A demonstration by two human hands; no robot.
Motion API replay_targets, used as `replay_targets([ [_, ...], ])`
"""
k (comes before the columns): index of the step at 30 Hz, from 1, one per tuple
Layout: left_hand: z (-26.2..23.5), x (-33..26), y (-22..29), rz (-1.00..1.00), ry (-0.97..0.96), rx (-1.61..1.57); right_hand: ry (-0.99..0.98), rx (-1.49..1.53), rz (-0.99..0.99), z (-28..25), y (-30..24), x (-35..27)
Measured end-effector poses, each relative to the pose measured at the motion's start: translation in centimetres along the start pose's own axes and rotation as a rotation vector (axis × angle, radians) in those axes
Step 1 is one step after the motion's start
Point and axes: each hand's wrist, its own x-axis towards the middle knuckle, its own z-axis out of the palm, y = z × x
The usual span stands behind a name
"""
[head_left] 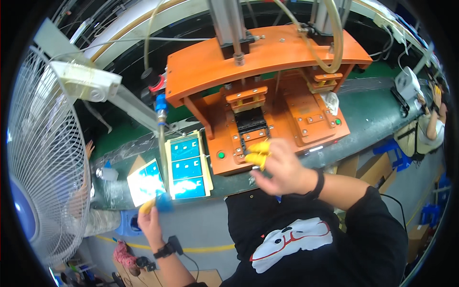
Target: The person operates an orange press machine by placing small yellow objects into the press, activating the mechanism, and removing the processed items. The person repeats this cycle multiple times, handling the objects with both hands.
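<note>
My left hand (150,221), a yellow cover on a fingertip, pinches a small blue sheet-like piece (165,203); motion smears the piece. It is just off the bench's near edge, beside a bright, glaring sheet with blue patches (147,183). My right hand (282,168) has yellow covers on several fingers, which bend over the front of an orange press (224,161). Its thumb stands apart from the fingers, and I see nothing held between them. Just beyond those fingers, a black frame-like part (250,120) sits in the left station of the press, below the raised press head (246,97).
Cards with blue rectangles (186,167) lie stacked left of the press. A large fan (48,158) stands at the far left, near a clear bottle (106,174). Hoses and cylinders rise above the press. Another person (432,126) sits at the far right.
</note>
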Motion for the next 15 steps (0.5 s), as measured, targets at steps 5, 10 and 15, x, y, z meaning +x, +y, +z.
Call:
replay_targets([
  [5, 5.1, -2.2, 0.5, -0.125, -0.109, -0.268, -0.017, -0.278, 0.135, -1.9, -0.3, 1.7],
  [10, 12.3, -4.8, 3.9, -0.073, -0.585, -0.483, -0.153, -0.281, -0.046, -3.0, 3.4, 1.0],
  [15, 20.7, -1.0, 8.5, 0.04, -0.699, -0.33, -0.021, -0.139, -0.048, -8.9, 2.9, 3.3],
])
